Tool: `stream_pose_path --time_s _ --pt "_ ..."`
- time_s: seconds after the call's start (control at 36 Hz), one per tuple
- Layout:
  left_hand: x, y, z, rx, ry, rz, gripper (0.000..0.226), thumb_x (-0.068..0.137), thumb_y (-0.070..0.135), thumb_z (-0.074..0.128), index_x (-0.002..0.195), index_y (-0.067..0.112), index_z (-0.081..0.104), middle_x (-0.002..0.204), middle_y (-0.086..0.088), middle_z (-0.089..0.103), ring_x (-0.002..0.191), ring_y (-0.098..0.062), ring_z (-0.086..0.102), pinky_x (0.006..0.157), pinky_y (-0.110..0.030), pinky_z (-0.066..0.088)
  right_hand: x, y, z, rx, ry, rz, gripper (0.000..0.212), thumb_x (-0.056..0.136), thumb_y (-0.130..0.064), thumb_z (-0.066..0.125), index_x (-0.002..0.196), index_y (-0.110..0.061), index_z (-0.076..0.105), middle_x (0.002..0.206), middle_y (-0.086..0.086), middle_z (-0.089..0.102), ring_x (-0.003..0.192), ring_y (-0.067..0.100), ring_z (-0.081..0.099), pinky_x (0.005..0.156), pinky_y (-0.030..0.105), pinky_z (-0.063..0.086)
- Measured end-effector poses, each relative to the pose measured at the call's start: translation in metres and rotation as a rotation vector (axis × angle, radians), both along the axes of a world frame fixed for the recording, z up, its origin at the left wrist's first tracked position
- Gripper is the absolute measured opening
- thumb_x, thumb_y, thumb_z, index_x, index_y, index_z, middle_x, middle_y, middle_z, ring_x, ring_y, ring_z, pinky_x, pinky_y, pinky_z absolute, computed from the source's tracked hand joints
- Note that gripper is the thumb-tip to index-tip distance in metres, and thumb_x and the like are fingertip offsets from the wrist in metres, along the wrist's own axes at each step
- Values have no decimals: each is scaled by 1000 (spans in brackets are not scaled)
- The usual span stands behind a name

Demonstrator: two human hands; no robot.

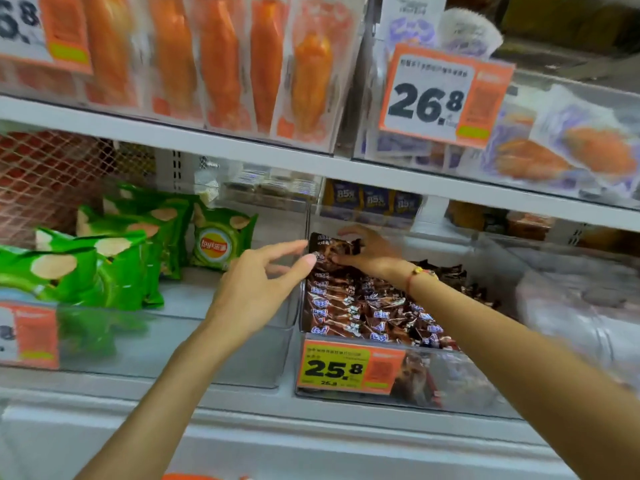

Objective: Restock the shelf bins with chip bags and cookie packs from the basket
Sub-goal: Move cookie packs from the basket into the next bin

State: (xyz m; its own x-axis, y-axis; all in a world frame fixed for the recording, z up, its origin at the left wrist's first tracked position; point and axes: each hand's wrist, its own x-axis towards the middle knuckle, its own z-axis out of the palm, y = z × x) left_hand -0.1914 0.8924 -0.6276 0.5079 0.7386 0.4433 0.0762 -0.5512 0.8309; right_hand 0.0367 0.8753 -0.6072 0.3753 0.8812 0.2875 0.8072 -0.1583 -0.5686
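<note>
A clear bin (398,400) in the middle of the shelf holds several brown cookie packs (367,310) in rows. My right hand (367,251) grips one brown cookie pack (329,249) upright at the bin's back left corner. My left hand (256,289) hovers just left of that pack, fingers straight and spread, its fingertips at the pack's edge and the bin's left wall. The clear bin on the left (207,358) holds several green chip bags (114,258). The basket is not in view.
The shelf above carries orange snack packs (214,57) and a 26.8 price tag (440,95). A 25.8 tag (349,367) hangs on the cookie bin's front. Another clear bin (575,306) with pale packs stands at the right. A white ledge (311,445) runs below.
</note>
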Motion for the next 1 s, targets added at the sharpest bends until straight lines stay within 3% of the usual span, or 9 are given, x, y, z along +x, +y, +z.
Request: stream_pose_path --time_s 0.08,0.14,0.31,0.47,0.56,0.64,0.72,0.86,1.0 --pt "0 4 -1 -38 -16 -41 36 64 74 60 97 61 61 98 26 69 95 3 65 85 -45 55 8 10 -1 -71 -164 24 39 86 -31 69 122 -17 61 133 0 55 124 20 47 93 17 32" --pt "0 8 -3 -55 -22 -62 41 58 78 56 96 63 60 97 24 71 95 2 65 85 -46 55 11 15 2 -101 -283 33 38 86 -32 69 120 -17 61 133 1 54 129 21 43 104 27 33" --pt "0 7 -5 -73 -26 -89 47 58 78 55 101 59 60 101 29 68 95 7 64 86 -44 55 15 18 17 -209 -258 154 48 82 -27 74 125 -20 57 122 0 58 116 15 52 95 23 37" --pt "0 7 -5 -74 -44 -93 44 61 75 56 102 58 61 104 30 67 94 7 64 85 -45 56 21 29 18 -15 -386 40 43 80 -27 76 121 -24 64 126 4 63 119 22 54 102 37 41" --pt "0 7 -6 -72 -40 -92 48 65 72 58 109 53 62 105 29 67 94 7 64 85 -45 55 19 36 3 69 -471 16 38 83 -30 73 120 -25 65 122 2 65 115 22 57 96 32 43" --pt "0 8 -6 -68 -33 -86 56 64 73 57 114 49 63 106 27 68 94 7 64 86 -44 55 16 45 -9 87 -627 -57 37 84 -33 71 120 -26 65 123 3 63 120 26 50 100 37 36" --pt "1 9 -7 -69 -39 -89 48 67 69 59 112 51 62 108 27 67 94 6 64 87 -45 55 14 50 -12 102 -803 -73 34 84 -28 70 117 -21 66 127 5 57 126 30 41 102 41 31" --pt "0 9 -7 -60 -38 -84 46 65 73 59 108 55 61 106 27 68 95 6 64 86 -45 55 13 51 -14 104 -724 -43 33 88 -23 66 120 -17 61 126 6 59 119 28 51 90 38 43" --pt "0 7 -4 -63 -51 -94 42 68 66 60 108 53 60 112 24 67 93 5 65 87 -46 55 7 48 -14 55 -651 -30 35 88 -21 65 122 -16 59 130 8 54 122 27 47 95 34 39"
